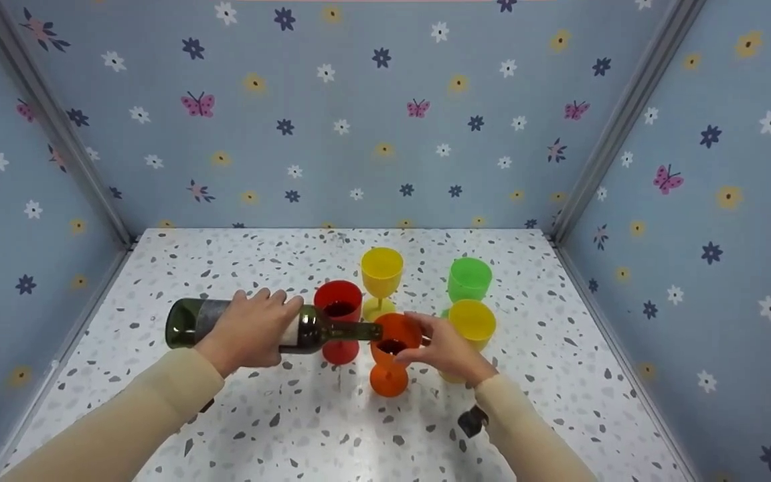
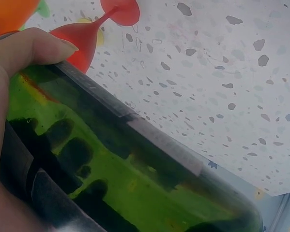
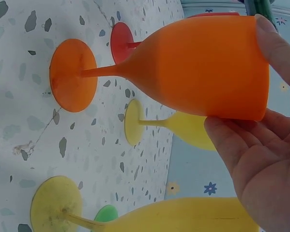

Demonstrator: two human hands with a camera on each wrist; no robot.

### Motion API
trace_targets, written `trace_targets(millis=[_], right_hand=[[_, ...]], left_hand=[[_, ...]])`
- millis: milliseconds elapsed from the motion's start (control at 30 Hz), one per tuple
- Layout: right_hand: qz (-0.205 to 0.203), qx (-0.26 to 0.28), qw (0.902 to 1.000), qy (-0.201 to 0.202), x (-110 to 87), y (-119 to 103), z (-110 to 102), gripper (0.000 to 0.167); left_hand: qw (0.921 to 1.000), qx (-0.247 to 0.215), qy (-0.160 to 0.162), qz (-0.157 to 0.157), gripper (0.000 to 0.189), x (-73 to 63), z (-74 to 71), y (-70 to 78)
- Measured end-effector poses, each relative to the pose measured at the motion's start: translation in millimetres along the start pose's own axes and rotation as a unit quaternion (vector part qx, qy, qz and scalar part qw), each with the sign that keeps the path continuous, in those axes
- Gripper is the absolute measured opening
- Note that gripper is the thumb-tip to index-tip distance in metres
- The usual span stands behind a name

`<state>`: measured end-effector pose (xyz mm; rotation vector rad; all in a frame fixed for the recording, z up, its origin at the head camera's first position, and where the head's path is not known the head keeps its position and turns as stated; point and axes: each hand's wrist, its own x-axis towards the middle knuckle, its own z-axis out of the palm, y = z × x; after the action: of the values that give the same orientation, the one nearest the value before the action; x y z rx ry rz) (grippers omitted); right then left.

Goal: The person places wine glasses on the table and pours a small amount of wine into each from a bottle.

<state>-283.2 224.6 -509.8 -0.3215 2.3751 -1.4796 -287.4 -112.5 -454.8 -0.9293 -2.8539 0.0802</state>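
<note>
My left hand (image 1: pixel 255 329) grips a green wine bottle (image 1: pixel 181 325) round its labelled body, and the bottle lies nearly level with its neck pointing right. Its mouth is at the rim of an orange goblet (image 1: pixel 389 378), which has dark liquid inside. My right hand (image 1: pixel 449 348) holds that goblet near its rim, thumb on one side and fingers on the other, as the right wrist view shows. The goblet's foot (image 3: pixel 73 75) stands on the table. In the left wrist view the bottle (image 2: pixel 135 169) fills the lower part, with the thumb over it.
Behind the bottle neck stands a red goblet (image 1: pixel 338 294) with dark liquid in it. A yellow goblet (image 1: pixel 382 268) is farther back. To the right are a green goblet (image 1: pixel 470 278) and a second yellow goblet (image 1: pixel 472 321). Flowered walls enclose the speckled table (image 1: pixel 258 422).
</note>
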Motion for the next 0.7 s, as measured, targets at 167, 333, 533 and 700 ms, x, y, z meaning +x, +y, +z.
trace_targets(millis=[167, 333, 533, 700], right_hand=[[-0.006, -0.007, 0.9999, 0.005, 0.4, 0.6, 1.3, 0.078], [-0.016, -0.012, 0.9998, 0.006, 0.7, 2.7, 5.7, 0.080], [-0.023, 0.007, 0.9997, 0.005, 0.5, 5.6, 3.3, 0.082], [-0.020, 0.001, 0.9997, 0.011, 1.8, 7.4, 2.4, 0.083]], left_hand=[[1.0000, 0.002, 0.001, 0.002, 0.073, -0.9, -0.5, -0.5], [0.9999, 0.000, -0.010, -0.005, 0.075, -4.1, -0.9, -1.1], [0.9999, 0.009, -0.004, -0.003, 0.074, -1.6, 0.0, 0.1], [1.0000, 0.004, 0.001, -0.002, 0.076, -0.6, -0.8, -0.7]])
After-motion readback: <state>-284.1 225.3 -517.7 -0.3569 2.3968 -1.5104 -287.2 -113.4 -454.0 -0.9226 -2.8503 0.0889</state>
